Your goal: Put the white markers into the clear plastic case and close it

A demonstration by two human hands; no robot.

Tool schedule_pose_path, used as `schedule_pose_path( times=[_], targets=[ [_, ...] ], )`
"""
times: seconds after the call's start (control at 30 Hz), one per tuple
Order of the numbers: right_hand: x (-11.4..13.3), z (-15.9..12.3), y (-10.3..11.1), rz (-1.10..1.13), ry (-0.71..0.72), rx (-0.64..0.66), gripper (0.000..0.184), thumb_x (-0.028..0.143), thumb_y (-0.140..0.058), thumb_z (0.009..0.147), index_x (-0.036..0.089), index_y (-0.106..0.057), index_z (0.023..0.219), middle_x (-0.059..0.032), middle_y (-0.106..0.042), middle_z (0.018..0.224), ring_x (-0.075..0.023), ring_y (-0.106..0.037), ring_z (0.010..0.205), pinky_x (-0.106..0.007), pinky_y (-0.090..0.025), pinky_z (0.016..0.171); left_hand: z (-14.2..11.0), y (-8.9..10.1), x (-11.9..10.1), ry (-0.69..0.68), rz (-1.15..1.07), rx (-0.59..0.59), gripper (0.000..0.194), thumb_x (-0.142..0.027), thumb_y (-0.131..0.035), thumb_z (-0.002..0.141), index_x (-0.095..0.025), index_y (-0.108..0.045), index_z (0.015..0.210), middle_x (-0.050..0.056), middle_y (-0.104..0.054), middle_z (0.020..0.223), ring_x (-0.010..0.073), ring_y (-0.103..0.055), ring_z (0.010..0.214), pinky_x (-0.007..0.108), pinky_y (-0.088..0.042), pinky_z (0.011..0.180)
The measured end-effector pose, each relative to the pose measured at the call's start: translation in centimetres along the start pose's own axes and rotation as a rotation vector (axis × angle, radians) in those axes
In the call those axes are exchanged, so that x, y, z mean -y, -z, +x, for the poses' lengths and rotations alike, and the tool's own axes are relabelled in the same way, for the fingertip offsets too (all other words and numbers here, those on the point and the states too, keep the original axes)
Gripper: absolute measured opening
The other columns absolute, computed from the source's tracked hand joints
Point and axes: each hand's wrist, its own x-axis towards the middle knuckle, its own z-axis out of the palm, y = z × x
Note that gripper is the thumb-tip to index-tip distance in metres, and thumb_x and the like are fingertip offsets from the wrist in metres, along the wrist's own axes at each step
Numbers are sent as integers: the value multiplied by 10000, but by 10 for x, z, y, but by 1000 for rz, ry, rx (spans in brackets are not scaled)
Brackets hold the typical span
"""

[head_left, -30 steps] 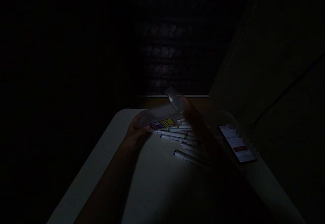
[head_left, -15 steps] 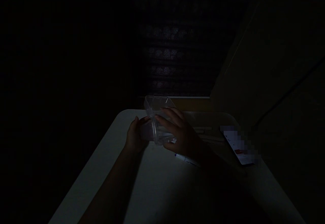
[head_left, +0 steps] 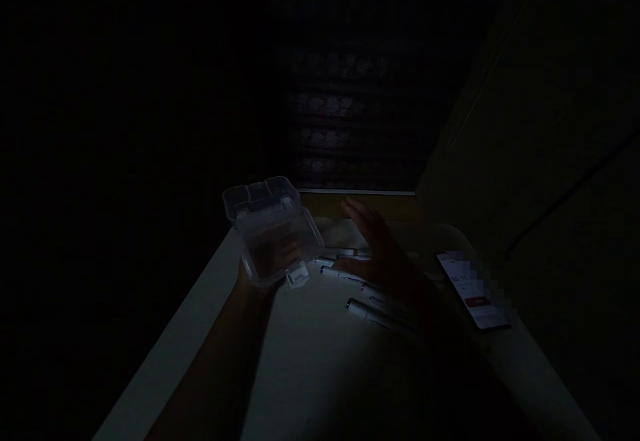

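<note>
The left hand (head_left: pixel 249 285) gripped a clear, rectangular, open-lidded plastic box (head_left: pixel 267 221) above the pale, round-cornered table (head_left: pixel 295 374); the right hand (head_left: pixel 374 241), fingers spread wide, hovered near white cylindrical markers (head_left: pixel 369 311).

Left forearm (head_left: pixel 215 347) angles up from the bottom, kinda dim, and the left hand (head_left: pixel 270 257) is curled in a grip with its fingers bent. Right hand (head_left: pixel 381 247) is spread pretty wide, thumb (head_left: pixel 351 266) well apart from the fingers. Right forearm (head_left: pixel 430 307) slants in from lower right, mostly lost in shadow tbh. Hands aren't touching.
</note>
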Motion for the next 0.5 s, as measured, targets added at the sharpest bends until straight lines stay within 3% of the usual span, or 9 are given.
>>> schedule_pose_path(
  times=[0.03, 0.1, 0.17, 0.3, 0.5],
  targets=[
    [-12, -3, 3, -12, -112, 70, 609, 476, -512, 848, 187, -377, 1366, -107, -437, 1403, -200, -392, 1306, -393, -356, 1075, -1, 0, -1, -19, 0, -13, 312, -307, -427, 835, -150, -643, 996, 133, -702, 846, 278, -685, 756, 433, -580, 640],
    [-34, -10, 6, -146, -333, 293, 452, 390, -413, 914, 189, -467, 1315, -72, -523, 1339, -160, -471, 1243, -319, -371, 1060, -2, -3, -2, -73, 1, -37, 295, -293, -438, 826, -152, -634, 996, 121, -701, 850, 260, -687, 744, 418, -582, 645],
    [-53, -17, 6, -214, -411, 380, 384, 292, -401, 916, 154, -557, 1239, -102, -592, 1255, -200, -538, 1171, -356, -396, 1030, -3, -7, -2, -122, -12, -47, 279, -253, -447, 819, -144, -631, 998, 116, -699, 839, 253, -688, 752, 404, -582, 642],
    [-73, -24, -8, -280, -439, 466, 348, 199, -401, 890, 144, -632, 1145, -113, -645, 1159, -227, -581, 1094, -374, -418, 976, -3, -12, -2, -158, -44, -50, 287, -213, -421, 840, -153, -632, 1025, 83, -696, 784, 222, -687, 721, 361, -584, 610],
    [-71, -22, -32, -327, -421, 528, 303, 268, -426, 888, 187, -689, 1016, -76, -680, 1021, -181, -604, 983, -284, -421, 889, -2, -9, -4, -68, 10, -117, 319, -269, -449, 835, -144, -627, 1069, 102, -702, 794, 229, -684, 674, 283, -545, 450]
  ],
)
